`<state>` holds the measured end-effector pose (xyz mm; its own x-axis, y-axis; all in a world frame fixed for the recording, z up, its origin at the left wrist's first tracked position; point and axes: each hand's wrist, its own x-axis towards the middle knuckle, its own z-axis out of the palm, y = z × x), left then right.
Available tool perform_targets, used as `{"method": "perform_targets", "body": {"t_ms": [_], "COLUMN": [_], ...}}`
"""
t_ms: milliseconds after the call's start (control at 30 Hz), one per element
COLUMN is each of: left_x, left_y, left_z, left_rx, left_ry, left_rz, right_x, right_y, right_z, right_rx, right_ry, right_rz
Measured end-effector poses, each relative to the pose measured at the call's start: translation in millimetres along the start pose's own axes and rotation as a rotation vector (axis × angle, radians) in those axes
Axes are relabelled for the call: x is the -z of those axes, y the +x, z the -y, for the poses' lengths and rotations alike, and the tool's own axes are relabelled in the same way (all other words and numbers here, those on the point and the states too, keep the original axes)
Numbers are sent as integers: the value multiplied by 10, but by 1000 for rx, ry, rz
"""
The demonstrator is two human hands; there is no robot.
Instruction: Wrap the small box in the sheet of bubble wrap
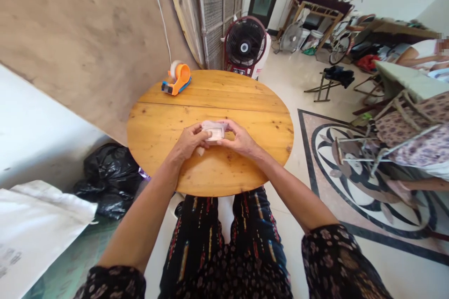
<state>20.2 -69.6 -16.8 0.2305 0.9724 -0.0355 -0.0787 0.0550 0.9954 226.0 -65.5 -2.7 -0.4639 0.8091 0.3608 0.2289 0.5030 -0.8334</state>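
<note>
Between my two hands, over the middle of the round wooden table, is a small whitish box-like packet with thin clear plastic around its far side. The fingers of my left hand close on its left end, the thumb lying on top. At the right end, my right hand grips it between thumb and fingers. A small pale piece shows just under my left fingers; what it is I cannot make out. What the packet contains is too small to tell.
An orange tape dispenser stands at the table's far left edge. Behind the table is a dark red fan. Black plastic bags and a white sack lie at left. Another person sits at a table on the right.
</note>
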Motion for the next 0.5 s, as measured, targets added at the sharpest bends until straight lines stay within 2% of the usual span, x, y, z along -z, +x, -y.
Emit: {"method": "perform_targets", "body": {"t_ms": [133, 233, 333, 433, 500], "left_x": [-46, -71, -51, -23, -23], "left_y": [-32, -62, -65, -47, -35], "left_z": [-50, -75, -55, -12, 12], "left_rx": [49, -73, -245, -303, -286], "left_ry": [197, 427, 623, 663, 611], "left_rz": [-58, -112, -230, -329, -331], "right_x": [-123, -170, -167, -158, -164], "right_y": [30, 40, 56, 71, 75], "right_z": [-136, -178, -170, -156, -157], "right_rx": [-157, -244, -307, -348, -359], "right_ry": [225, 452, 558, 587, 589], "right_rz": [-86, -120, -96, -95, -117]}}
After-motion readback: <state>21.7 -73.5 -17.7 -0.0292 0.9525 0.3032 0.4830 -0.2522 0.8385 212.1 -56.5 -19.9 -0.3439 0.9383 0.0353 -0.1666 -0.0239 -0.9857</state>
